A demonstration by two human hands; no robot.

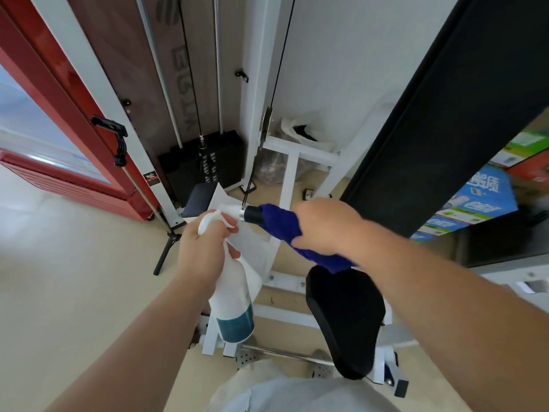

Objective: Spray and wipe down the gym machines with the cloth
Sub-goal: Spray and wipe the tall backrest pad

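Note:
My left hand (205, 248) grips a white spray bottle (233, 304) by its neck, a finger on the trigger; the bottle's teal lower part hangs down. Its nozzle points toward a black handle grip with a silver end (251, 215) on the white cable machine (285, 185). My right hand (329, 227) is closed around that handle through a blue cloth (280, 223), which wraps the grip and trails below my wrist. The machine's black seat pad (344, 322) lies under my right forearm.
A black weight stack (205, 165) with cables and guide rods stands behind the handle. A red-framed door (74, 123) is at left, a long dark panel (445, 114) at right with printed cartons (475, 200) behind it. Beige floor (74, 263) spreads at left.

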